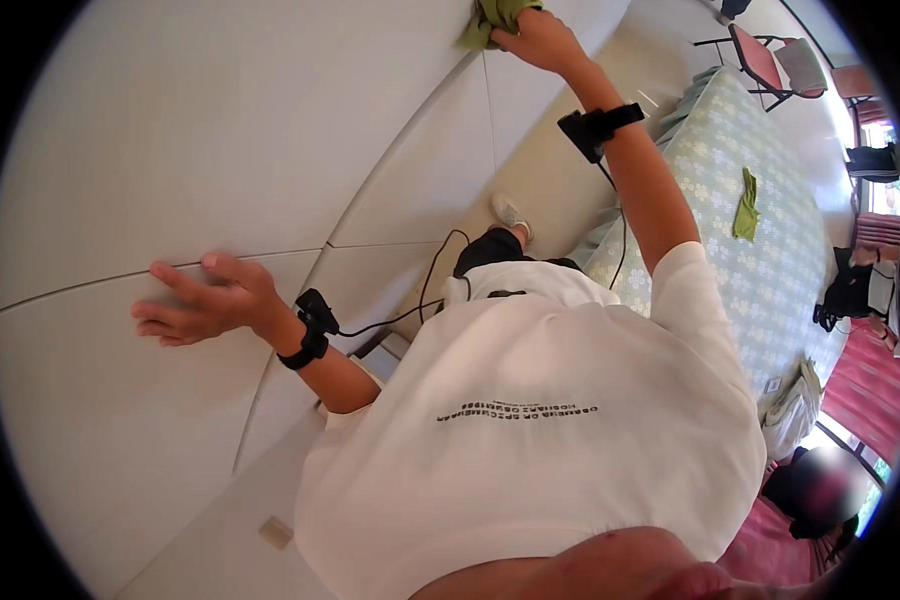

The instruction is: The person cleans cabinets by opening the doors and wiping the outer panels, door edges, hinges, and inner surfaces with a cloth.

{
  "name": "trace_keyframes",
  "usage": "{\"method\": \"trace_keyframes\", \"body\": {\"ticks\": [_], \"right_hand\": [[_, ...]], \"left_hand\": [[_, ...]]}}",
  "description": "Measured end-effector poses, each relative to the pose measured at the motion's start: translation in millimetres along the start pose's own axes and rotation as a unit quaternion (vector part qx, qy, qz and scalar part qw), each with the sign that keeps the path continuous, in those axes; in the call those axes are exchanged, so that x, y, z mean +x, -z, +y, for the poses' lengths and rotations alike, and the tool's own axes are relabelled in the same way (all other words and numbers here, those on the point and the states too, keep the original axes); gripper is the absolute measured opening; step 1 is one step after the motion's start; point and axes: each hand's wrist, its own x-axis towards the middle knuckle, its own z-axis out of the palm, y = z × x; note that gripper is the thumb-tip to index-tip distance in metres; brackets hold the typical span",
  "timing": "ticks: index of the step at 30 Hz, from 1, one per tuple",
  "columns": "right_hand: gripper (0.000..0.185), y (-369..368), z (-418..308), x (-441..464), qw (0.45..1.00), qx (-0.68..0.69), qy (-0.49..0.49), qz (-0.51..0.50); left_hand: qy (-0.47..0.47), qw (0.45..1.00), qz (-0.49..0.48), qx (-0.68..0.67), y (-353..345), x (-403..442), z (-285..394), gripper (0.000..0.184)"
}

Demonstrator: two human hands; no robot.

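My right hand [540,40] is closed on a green cloth [500,22] at the top of the view, against a large white panelled surface [220,130]. At the left, my left hand [205,300] has its fingers spread and holds nothing. It is over the same surface, near a dark seam; whether it touches cannot be told. Each wrist wears a black strap with a small device and a cable. A second green cloth [746,205] lies on a table with a light patterned cover [710,130], right of my right arm.
A folding chair [760,62] stands at the upper right. Pale bundled fabric [795,410] lies on the covered table's near end. One person [820,490] is at the lower right, another [875,275] at the right edge. Red curtains [870,375] hang behind. A cable runs beside my body.
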Motion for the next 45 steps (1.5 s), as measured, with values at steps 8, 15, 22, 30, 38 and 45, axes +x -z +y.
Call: {"method": "trace_keyframes", "body": {"ticks": [8,15,22,30,38,45], "right_hand": [[0.041,-81.3,-44.3,-43.4,0.992,-0.112,-0.015,-0.064],[0.044,-96.8,-64.9,-56.9,0.991,-0.066,-0.005,-0.120],[0.041,-90.5,0.8,-31.3,0.990,-0.061,-0.128,-0.003],[0.037,-159.9,-62.9,-80.1,0.995,-0.033,0.047,-0.084],[0.033,-139.0,-3.8,-53.5,0.998,-0.060,0.018,0.031],[0.037,-74.7,60.6,10.8,0.987,-0.107,-0.095,0.071]], "left_hand": [[-0.015,1.000,0.023,0.005,-3.7,0.3,0.1,0.047],[-0.009,1.000,0.021,0.012,-4.8,-1.9,-0.1,0.047],[-0.006,1.000,0.021,0.013,-5.0,-3.3,1.2,0.047],[-0.012,1.000,0.021,0.020,-3.6,-3.2,0.9,0.048],[-0.025,0.999,0.016,0.017,-5.9,-1.1,-0.7,0.047],[0.133,0.984,-0.006,-0.122,-17.0,23.5,28.2,0.049]]}}
